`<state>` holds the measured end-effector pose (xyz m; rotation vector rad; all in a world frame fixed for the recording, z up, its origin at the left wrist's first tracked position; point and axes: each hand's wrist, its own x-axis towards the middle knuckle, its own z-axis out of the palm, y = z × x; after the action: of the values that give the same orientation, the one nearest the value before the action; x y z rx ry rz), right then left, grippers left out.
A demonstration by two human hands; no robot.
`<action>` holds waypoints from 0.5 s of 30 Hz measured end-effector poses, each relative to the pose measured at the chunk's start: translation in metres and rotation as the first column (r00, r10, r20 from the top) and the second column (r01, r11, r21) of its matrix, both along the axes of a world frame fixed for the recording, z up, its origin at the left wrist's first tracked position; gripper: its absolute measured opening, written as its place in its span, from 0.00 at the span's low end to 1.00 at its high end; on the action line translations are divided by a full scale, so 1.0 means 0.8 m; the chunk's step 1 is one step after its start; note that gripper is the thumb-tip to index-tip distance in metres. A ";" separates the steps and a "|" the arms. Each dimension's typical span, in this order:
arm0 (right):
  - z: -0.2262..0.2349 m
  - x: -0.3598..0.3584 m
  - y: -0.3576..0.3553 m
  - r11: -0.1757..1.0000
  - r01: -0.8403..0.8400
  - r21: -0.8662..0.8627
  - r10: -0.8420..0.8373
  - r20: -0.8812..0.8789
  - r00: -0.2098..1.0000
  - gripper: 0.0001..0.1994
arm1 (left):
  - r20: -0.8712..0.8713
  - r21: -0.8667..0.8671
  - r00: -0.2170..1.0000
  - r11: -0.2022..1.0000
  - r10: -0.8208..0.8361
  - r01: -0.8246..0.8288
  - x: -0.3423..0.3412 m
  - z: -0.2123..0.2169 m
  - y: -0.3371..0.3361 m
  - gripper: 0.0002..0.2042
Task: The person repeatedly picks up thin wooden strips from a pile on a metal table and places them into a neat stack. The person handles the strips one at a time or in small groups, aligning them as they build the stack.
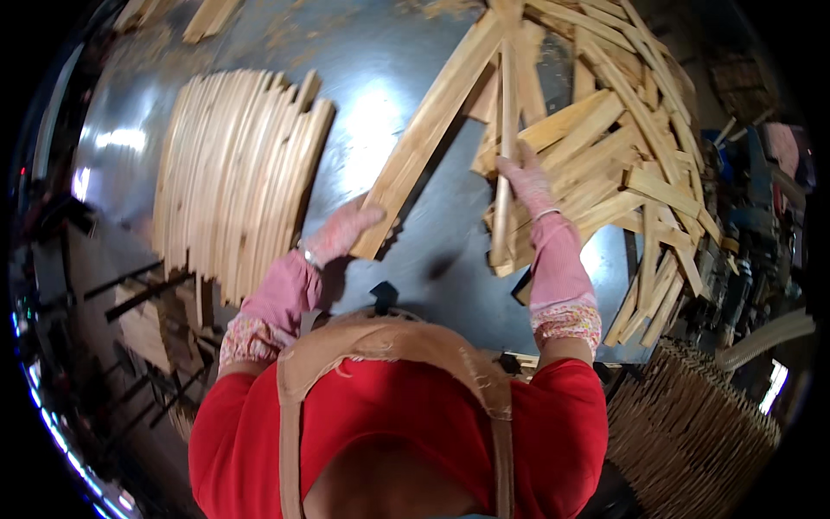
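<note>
My left hand, in a pink glove, grips the near end of a long flat wooden board. Its fingers wrap over the end, and the board slants away to the upper right, its far end among other wood. My right hand, also gloved in pink, closes around a narrow wooden strip that points away from me. Beneath and beside that strip lies a jumbled pile of boards. A neat row of wooden strips rests side by side to the left of my left hand.
The grey metal tabletop spreads under the wood, with sawdust at its far side. Loose pieces lie at the far left. Below right of the table stands a large stack of thin wood. A wooden stack sits on the left.
</note>
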<state>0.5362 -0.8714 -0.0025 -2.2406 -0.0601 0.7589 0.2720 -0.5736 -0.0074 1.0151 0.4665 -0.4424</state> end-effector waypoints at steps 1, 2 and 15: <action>-0.014 -0.034 0.038 0.960 0.081 0.266 -0.041 -0.153 0.987 0.51 | 0.049 -0.061 0.998 0.998 0.032 -0.029 -0.010 0.007 0.011 0.36; -0.053 -0.069 0.071 0.936 0.047 0.348 0.004 -0.145 0.989 0.52 | 0.028 -0.106 0.997 0.992 0.077 -0.073 -0.015 0.015 0.022 0.40; -0.164 -0.366 0.276 0.520 -0.851 -0.065 0.831 0.269 0.487 0.22 | -0.054 -0.396 0.954 0.871 0.294 -0.291 -0.103 0.053 0.092 0.37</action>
<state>0.2432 -0.6505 -0.1334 -2.1370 -1.4180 0.8937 0.1894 -0.4997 0.0349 0.5355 0.4897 -0.2454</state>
